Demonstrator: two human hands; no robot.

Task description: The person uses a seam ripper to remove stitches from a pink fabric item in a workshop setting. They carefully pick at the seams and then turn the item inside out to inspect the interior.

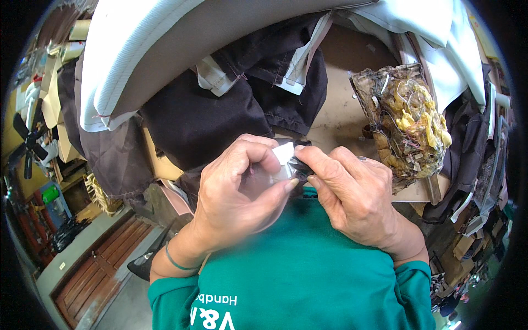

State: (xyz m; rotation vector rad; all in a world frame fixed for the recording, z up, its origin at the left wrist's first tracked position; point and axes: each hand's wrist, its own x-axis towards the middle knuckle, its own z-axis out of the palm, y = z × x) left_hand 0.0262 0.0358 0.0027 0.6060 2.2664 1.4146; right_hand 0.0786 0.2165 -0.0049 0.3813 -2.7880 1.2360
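Observation:
My left hand pinches a small white piece of material between thumb and fingers, close in front of my chest. From the other side my right hand closes round a small dark pointed tool, its exact kind partly hidden by the fingers. The tool's tip meets the white piece between the two hands. Just beyond them lies dark brown fabric with stitched edges and white tabs.
A large curved white panel with a brown underside arches over the far left. On the cardboard-coloured worktop, a crusted clump with yellow lumps and threads stands at the right. A black-bladed fan is at far left.

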